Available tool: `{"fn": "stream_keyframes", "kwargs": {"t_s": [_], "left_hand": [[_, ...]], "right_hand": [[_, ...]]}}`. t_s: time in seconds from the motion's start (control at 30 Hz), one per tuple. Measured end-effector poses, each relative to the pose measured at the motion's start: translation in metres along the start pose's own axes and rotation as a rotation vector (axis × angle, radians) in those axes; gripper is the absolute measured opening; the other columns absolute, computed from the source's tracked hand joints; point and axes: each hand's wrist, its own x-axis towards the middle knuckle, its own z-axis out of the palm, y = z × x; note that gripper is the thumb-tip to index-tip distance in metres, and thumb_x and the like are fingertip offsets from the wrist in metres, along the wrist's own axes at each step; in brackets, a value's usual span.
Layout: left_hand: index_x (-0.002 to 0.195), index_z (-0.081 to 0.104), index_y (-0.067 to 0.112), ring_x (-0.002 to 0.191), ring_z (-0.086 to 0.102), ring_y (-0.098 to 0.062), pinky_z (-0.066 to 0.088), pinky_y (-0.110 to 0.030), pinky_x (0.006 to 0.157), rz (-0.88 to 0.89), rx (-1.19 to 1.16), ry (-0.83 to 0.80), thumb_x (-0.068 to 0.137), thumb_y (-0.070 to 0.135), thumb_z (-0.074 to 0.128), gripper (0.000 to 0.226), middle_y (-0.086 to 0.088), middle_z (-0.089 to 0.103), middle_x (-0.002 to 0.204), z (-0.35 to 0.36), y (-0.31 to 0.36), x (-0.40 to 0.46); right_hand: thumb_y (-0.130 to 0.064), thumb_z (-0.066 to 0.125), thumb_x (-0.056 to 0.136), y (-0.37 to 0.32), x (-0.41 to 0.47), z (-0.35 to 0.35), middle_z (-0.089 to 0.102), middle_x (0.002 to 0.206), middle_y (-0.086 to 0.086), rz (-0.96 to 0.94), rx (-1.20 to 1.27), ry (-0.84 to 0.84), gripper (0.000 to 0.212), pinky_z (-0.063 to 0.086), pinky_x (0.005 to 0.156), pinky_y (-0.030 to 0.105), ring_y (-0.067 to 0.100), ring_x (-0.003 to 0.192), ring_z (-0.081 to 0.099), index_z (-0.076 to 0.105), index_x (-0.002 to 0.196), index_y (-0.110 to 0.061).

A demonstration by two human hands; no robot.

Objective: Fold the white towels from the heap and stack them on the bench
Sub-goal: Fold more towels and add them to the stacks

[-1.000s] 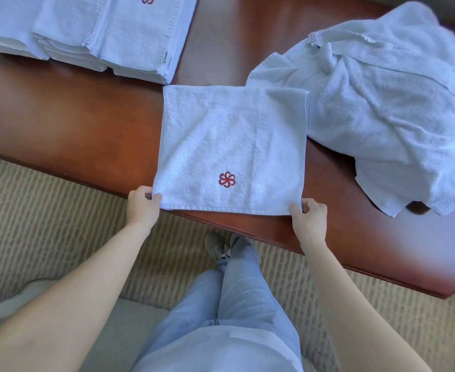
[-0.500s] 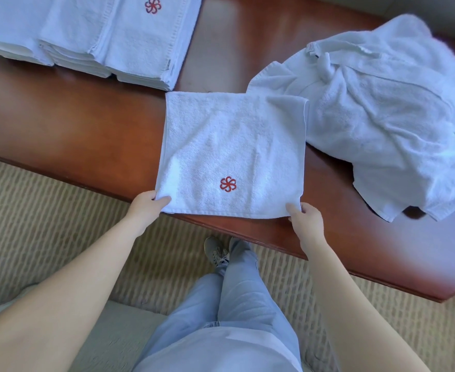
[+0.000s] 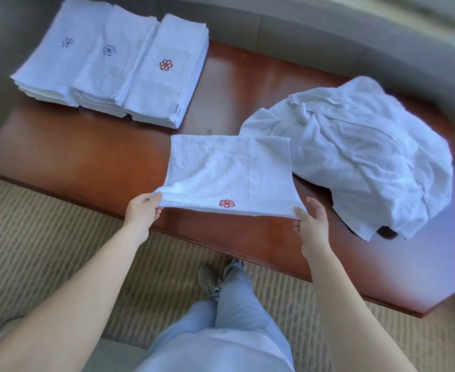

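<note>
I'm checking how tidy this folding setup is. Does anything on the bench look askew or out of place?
Nothing is damaged or spilled. The folded stacks lie neatly side by side. Only the heap is rumpled, one corner hanging past the bench edge, as expected for unfolded towels.

I see soft, even daylight with pale glare on the glossy bench (image 3: 247, 84) beyond my hands and again far to the right of my right hand (image 3: 312, 224). Shadows stay faint. The centre is fairly sharp, while the edges smear and bow from the wide lens.
</note>
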Motion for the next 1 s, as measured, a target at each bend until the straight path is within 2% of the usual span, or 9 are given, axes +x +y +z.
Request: {"fn": "stream_keyframes", "kwargs": {"t_s": [0.07,0.13,0.23,0.33,0.43,0.57,0.67,0.77,1.0], "left_hand": [[0.122,0.063,0.029,0.059,0.055,-0.007,0.053,-0.022,0.061,0.049,-0.122,0.012,0.096,0.027,0.065,0.027,0.0,0.065,0.085,-0.001,0.026,-0.008],[0.113,0.071,0.038,0.064,0.054,-0.008,0.054,-0.023,0.065,0.076,-0.228,-0.032,0.095,0.027,0.067,0.021,0.0,0.067,0.09,-0.003,0.059,-0.017],[0.095,0.081,0.021,0.071,0.058,-0.009,0.056,-0.022,0.07,0.044,-0.45,-0.129,0.091,0.025,0.075,0.009,-0.002,0.068,0.095,-0.014,0.108,-0.034],[0.105,0.08,0.013,0.081,0.062,-0.014,0.058,-0.025,0.076,0.05,-0.581,-0.238,0.087,0.021,0.081,0.02,-0.004,0.069,0.093,-0.031,0.136,-0.052],[0.119,0.074,0.008,0.089,0.066,-0.014,0.058,-0.028,0.086,0.047,-0.415,-0.471,0.079,0.014,0.084,0.042,-0.004,0.074,0.098,-0.055,0.134,-0.07],[0.126,0.07,0.007,0.106,0.072,-0.019,0.057,-0.031,0.096,0.061,-0.079,-0.704,0.078,-0.005,0.074,0.049,-0.011,0.074,0.115,-0.085,0.126,-0.082],[0.11,0.076,0.004,0.089,0.075,-0.021,0.061,-0.031,0.085,0.078,-0.235,-0.673,0.085,0.0,0.069,0.026,-0.016,0.075,0.104,-0.098,0.139,-0.076],[0.094,0.076,0.01,0.078,0.074,-0.016,0.062,-0.031,0.081,0.101,-0.354,-0.601,0.088,0.014,0.07,0.01,-0.009,0.074,0.094,-0.088,0.157,-0.064],[0.109,0.059,0.017,0.101,0.073,-0.022,0.056,-0.034,0.088,-0.049,-0.236,-0.399,0.099,0.014,0.065,0.012,-0.008,0.078,0.106,0.006,0.145,-0.013]], "right_hand": [[-0.027,0.066,0.09,-0.024,-0.009,0.001,0.072,0.097,-0.011,-0.082,0.024,-0.068,0.025,0.053,0.069,0.023,0.007,0.069,0.061,0.074,0.11,-0.04],[-0.029,0.069,0.091,-0.054,-0.018,0.001,0.074,0.1,-0.011,-0.174,0.051,-0.109,0.018,0.052,0.069,0.019,0.006,0.074,0.063,0.08,0.104,-0.035],[-0.022,0.075,0.084,-0.094,-0.031,-0.006,0.071,0.082,-0.012,-0.314,0.064,-0.17,0.028,0.053,0.07,0.016,0.005,0.074,0.065,0.078,0.109,-0.034],[-0.018,0.072,0.08,-0.118,-0.045,-0.017,0.067,0.071,-0.02,-0.449,-0.193,-0.118,0.043,0.049,0.061,0.01,-0.004,0.067,0.063,0.072,0.116,-0.041],[-0.022,0.067,0.087,-0.125,-0.061,-0.032,0.066,0.067,-0.014,-0.525,-0.498,0.0,0.027,0.043,0.052,0.018,-0.001,0.061,0.061,0.074,0.104,-0.041],[-0.025,0.071,0.081,-0.135,-0.071,-0.06,0.06,0.054,-0.009,-0.414,-0.594,-0.159,0.008,0.042,0.053,0.025,0.008,0.049,0.054,0.077,0.077,-0.027],[-0.028,0.07,0.069,-0.163,-0.07,-0.07,0.039,0.058,-0.001,-0.412,-0.502,-0.165,0.022,0.026,0.054,0.031,0.015,0.051,0.035,0.058,0.067,-0.01],[-0.03,0.069,0.065,-0.187,-0.056,-0.058,0.03,0.068,0.004,-0.445,-0.373,-0.115,0.033,0.02,0.058,0.035,0.018,0.055,0.027,0.039,0.063,-0.016],[-0.026,0.066,0.082,-0.147,0.046,0.001,0.062,0.054,-0.005,-0.314,-0.43,-0.055,0.013,0.05,0.067,0.037,0.023,0.062,0.06,0.07,0.075,-0.015]]}}
